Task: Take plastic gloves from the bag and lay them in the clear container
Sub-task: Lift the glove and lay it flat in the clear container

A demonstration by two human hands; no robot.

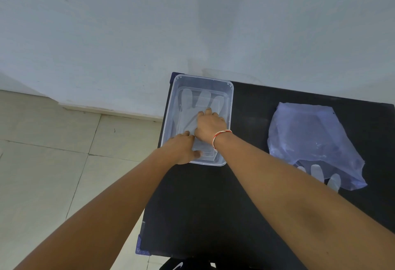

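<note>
Both hands are down in the clear container at ten o'clock on the black desk: the right hand lies flat on a glove, gripping nothing, while the left hand pins its cuff at the near wall. Best to smooth outward toward twelve o'clock, so the fingers lie flat. More gloves poke from the bag at three o'clock.
</note>
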